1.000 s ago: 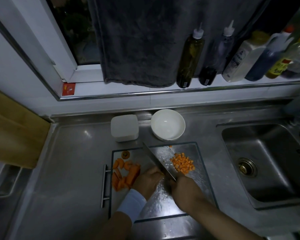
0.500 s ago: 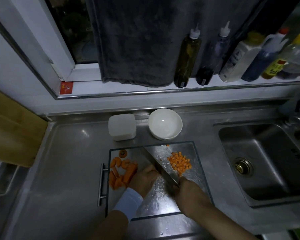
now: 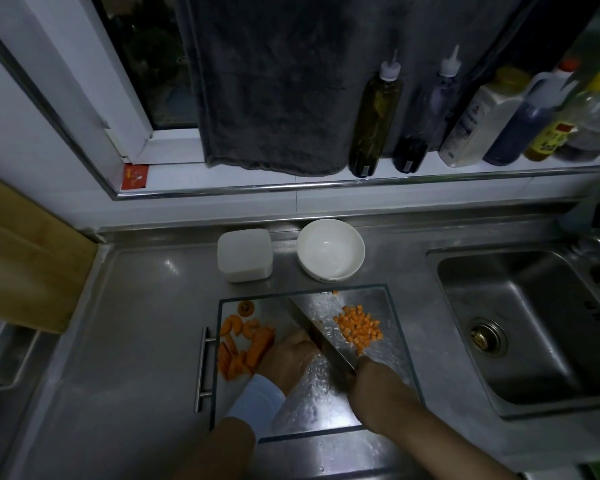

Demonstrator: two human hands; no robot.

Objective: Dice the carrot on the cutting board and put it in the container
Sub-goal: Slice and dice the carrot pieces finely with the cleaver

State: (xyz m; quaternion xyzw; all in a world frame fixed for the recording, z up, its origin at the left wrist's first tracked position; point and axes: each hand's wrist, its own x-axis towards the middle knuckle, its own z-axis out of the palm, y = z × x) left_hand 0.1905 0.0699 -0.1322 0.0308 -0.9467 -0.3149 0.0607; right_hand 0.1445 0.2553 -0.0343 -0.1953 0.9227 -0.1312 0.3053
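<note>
A clear glass cutting board [image 3: 392,306] lies on the steel counter. Carrot strips and slices [image 3: 243,348] lie on its left side, and a heap of diced carrot [image 3: 359,327] sits on its right side. My left hand [image 3: 291,358] rests curled on the carrot strips, its fingertips hidden. My right hand [image 3: 378,382] grips the handle of a cleaver [image 3: 321,330], whose blade runs diagonally between the two carrot heaps beside my left hand's knuckles. Beyond the board stand a white square container [image 3: 245,254] and a white bowl [image 3: 330,249], which looks to hold nothing.
A sink [image 3: 527,327] lies to the right of the board. Several bottles [image 3: 374,116] stand on the window ledge behind, under a hanging dark towel [image 3: 274,81]. A wooden board [image 3: 25,258] leans at the left. A metal handle [image 3: 203,367] lies along the board's left edge.
The cleaver blade has shifted slightly along the board beside my left hand. The carrot heaps stay where they were; the view moved a little.
</note>
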